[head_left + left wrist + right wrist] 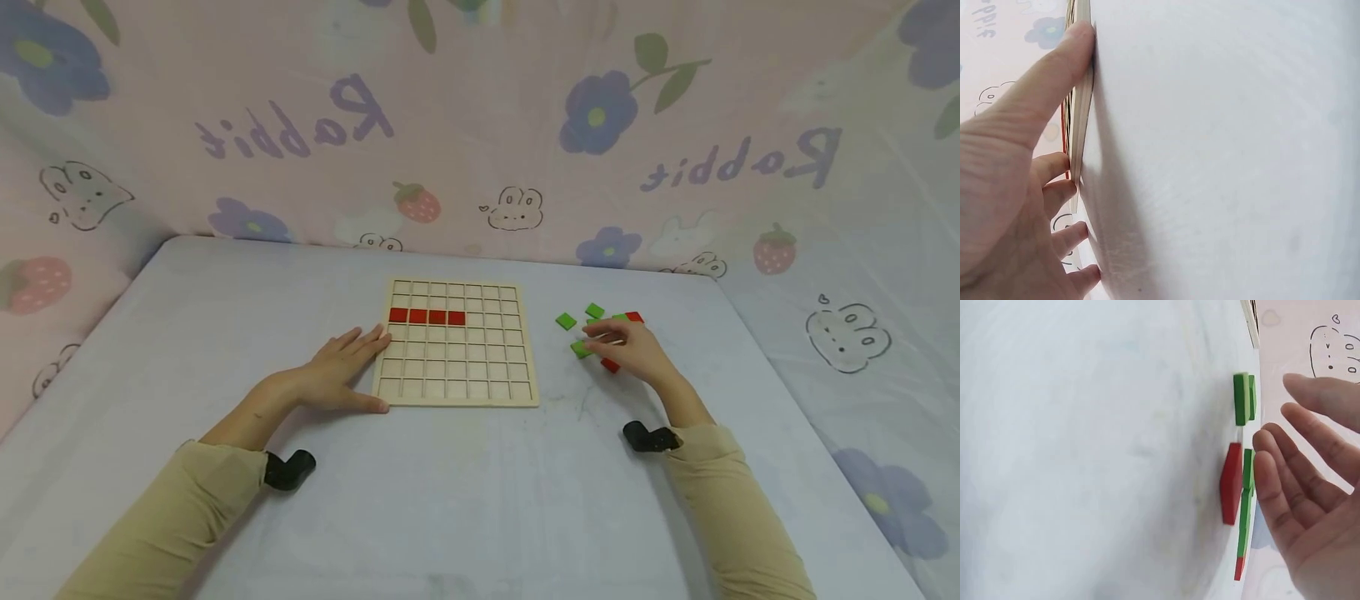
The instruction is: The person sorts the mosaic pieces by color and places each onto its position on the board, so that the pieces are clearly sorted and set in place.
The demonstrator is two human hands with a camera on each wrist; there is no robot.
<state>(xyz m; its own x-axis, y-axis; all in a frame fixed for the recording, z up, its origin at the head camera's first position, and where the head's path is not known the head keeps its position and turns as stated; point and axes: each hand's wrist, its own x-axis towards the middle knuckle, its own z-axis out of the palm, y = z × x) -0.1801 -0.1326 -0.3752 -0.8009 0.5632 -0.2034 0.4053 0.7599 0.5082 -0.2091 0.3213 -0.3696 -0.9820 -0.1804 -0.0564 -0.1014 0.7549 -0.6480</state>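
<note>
A light wooden grid board (457,369) lies on the table, with several red square tiles (437,317) side by side in its third row from the back, starting at the left. My left hand (333,375) rests at the board's left side, fingers spread; in the left wrist view the thumb (1066,59) touches the board's edge (1082,119). To the right of the board, my right hand (633,348) hovers over loose green tiles (566,321) and red tiles (611,365). Its fingers are slightly bent and apart from the thumb, with no tile between them in the right wrist view.
A white cloth covers the table (465,500). Behind it hangs a pink printed curtain (480,108) with rabbits, flowers and strawberries, which continues along both sides. Black wrist devices (289,471) stick out from both sleeves.
</note>
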